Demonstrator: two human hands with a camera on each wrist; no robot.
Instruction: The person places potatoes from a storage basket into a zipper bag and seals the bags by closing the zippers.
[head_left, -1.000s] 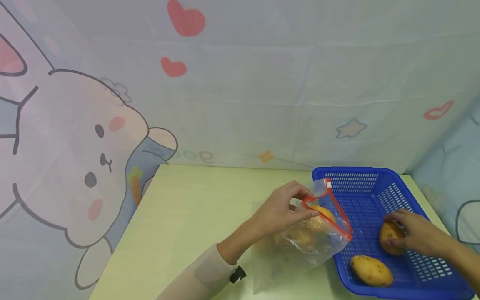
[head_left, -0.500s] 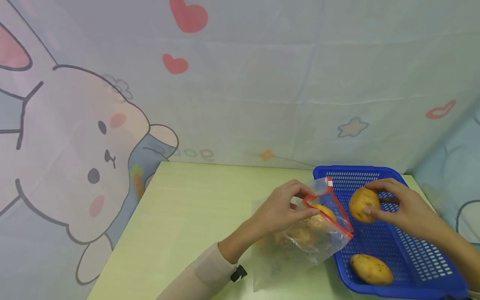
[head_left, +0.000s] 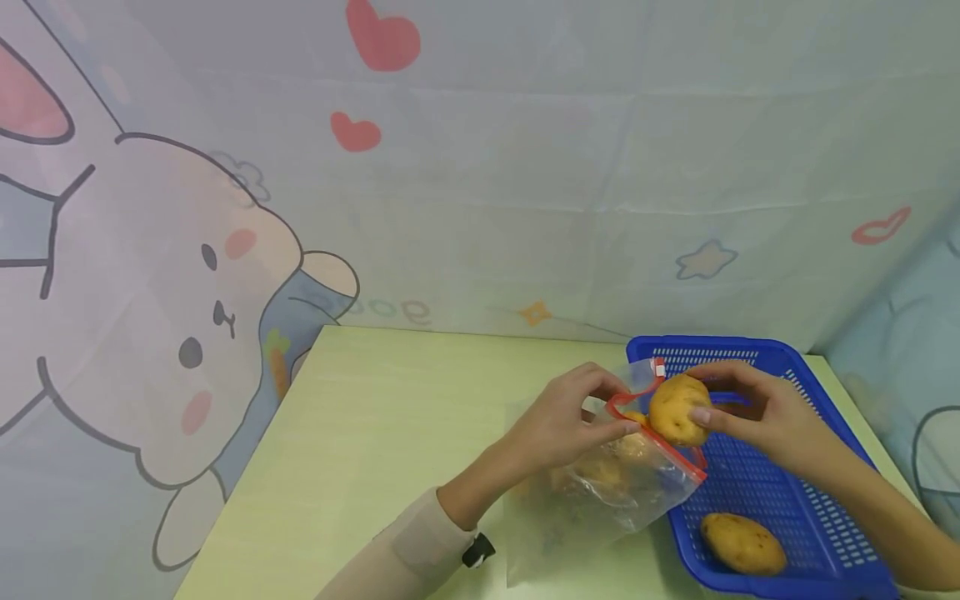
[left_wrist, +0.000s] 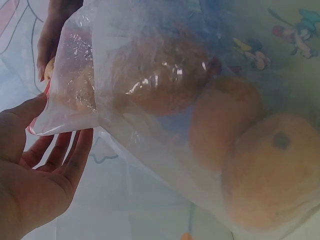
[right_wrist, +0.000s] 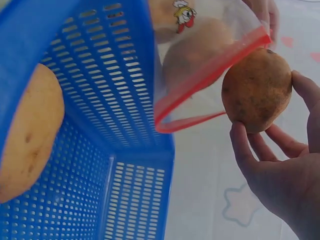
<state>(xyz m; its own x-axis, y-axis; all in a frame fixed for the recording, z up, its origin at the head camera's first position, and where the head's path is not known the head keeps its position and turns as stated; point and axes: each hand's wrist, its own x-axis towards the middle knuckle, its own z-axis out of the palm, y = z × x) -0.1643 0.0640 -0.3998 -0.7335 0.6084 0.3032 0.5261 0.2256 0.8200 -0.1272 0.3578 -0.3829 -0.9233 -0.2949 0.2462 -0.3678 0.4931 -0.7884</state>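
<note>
A clear zip bag [head_left: 600, 508] with a red zip edge leans against the basket's left side, several potatoes showing through its plastic. My left hand [head_left: 562, 417] pinches the bag's rim between thumb and fingers, and its mouth gapes toward the right. In my right hand [head_left: 765, 417] a potato [head_left: 678, 410] is gripped between thumb and fingertips, right at the bag's opening. The right wrist view has this potato [right_wrist: 257, 90] against the red zip [right_wrist: 210, 75]. Through the plastic in the left wrist view, potatoes [left_wrist: 270, 170] look large and hazy.
A blue plastic basket [head_left: 840, 433] with slotted walls stands on the right of the pale yellow-green table [head_left: 375, 417]. One potato [head_left: 742, 543] lies near the basket's front. Behind the table hangs a printed cloth [head_left: 487, 208] with a cartoon rabbit.
My right hand has picked a potato up from the basket and carried it left and up to the bag's mouth. The left hand keeps its hold on the bag's rim.
</note>
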